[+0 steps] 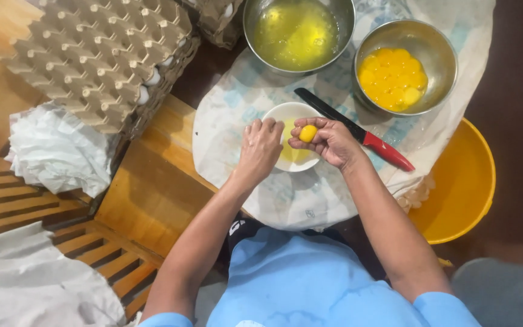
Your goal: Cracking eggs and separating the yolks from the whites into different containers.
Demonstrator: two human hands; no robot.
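My right hand holds a round egg yolk in its fingertips, just above the right side of a small white bowl. My left hand grips the left rim of that bowl, fingers curled over its edge. The bowl holds a little pale liquid and rests on a white cloth.
A steel bowl of egg white and a steel bowl of yolks stand beyond. A red-handled knife lies by the white bowl. Stacked egg trays sit at upper left, a yellow bucket at right, crumpled paper at left.
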